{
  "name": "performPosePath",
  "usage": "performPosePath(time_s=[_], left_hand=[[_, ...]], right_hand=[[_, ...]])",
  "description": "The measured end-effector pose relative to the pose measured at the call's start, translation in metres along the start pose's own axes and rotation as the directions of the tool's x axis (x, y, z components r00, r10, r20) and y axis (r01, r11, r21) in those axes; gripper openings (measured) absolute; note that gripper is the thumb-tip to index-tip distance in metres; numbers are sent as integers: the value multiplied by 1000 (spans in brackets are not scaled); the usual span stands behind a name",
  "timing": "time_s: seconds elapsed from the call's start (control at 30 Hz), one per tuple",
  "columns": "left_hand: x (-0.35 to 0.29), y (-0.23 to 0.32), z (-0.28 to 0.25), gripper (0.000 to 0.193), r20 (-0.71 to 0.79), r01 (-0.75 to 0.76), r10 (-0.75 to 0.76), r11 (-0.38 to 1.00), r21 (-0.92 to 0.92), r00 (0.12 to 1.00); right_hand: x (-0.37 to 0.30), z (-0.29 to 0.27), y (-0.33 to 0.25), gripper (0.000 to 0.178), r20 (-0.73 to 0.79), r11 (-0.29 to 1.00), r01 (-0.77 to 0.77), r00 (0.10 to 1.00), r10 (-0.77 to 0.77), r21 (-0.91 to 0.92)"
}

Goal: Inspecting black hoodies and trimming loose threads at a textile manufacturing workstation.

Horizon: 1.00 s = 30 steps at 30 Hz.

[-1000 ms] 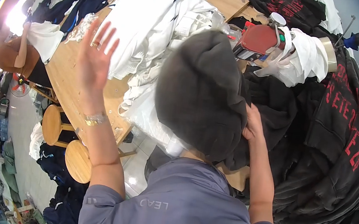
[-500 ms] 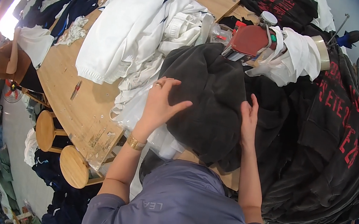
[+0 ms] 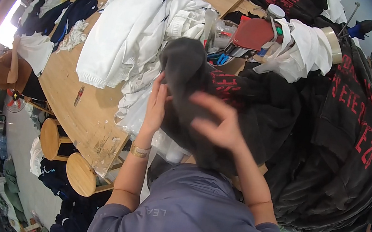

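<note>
A black garment (image 3: 263, 102) with red lettering lies bunched in front of me; I cannot make out its full shape. A folded part of it (image 3: 185, 64) stands up on its left side. My left hand (image 3: 155, 109), with a gold watch at the wrist, touches the left edge of that part, fingers stretched upward along the cloth. Over the middle of the garment is my right hand (image 3: 220, 123), smeared by motion, its fingers apart and nothing seen in them.
To the right rises a big heap of black hoodies (image 3: 330, 158). White sweatshirts (image 3: 116, 36) cover part of the wooden table (image 3: 62, 76). A red-topped device (image 3: 255, 33) stands behind the garment, near white cloth (image 3: 298, 51). Stools (image 3: 81, 174) stand at left; another person (image 3: 7, 62) sits beyond.
The black garment's left part has been raised and folded up, uncovering red lettering. My right hand has swung left over the cloth, while the left has straightened its fingers against it.
</note>
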<state>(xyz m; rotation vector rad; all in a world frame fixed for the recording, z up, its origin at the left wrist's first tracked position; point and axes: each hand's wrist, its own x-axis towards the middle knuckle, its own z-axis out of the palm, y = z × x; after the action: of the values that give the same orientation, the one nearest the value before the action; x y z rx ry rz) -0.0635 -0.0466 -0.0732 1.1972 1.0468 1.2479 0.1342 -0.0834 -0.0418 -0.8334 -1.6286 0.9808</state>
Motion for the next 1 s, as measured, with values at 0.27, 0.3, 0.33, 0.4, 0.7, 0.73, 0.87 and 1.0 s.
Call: performPosePath(time_s=[0.27,0.3,0.33,0.4,0.7,0.73,0.87,1.0], left_hand=[[-15,-19,-38,37,-249,74,53,878,474,967],[-15,-23,-40,37,-256,78,52,878,473,965],[-16,-29,-45,38,-230,152,-55,889,432,972],[-19,-36,-48,45,-191,252,-203,924,287,960],[-9,-32,-16,37,-11,94,-97,922,376,995],[-9,-30,-12,36,-86,28,5,924,380,996],[-26,-40,6,68,-172,-57,100,969,241,980],[-51,-26,41,108,83,-161,159,987,22,984]], right_hand=[[-41,-90,97,56,-745,872,-150,465,478,465],[-52,-90,103,54,-742,883,-107,501,445,458],[-59,-85,94,54,-736,879,-111,504,451,463],[-64,-73,71,46,-762,887,-245,454,462,391],[-93,-39,44,45,-687,696,-640,666,291,-325],[-91,-39,43,44,-655,779,-560,705,271,-281],[-54,-5,17,43,-505,896,-270,861,61,-351],[-18,19,1,45,99,921,14,995,27,-390]])
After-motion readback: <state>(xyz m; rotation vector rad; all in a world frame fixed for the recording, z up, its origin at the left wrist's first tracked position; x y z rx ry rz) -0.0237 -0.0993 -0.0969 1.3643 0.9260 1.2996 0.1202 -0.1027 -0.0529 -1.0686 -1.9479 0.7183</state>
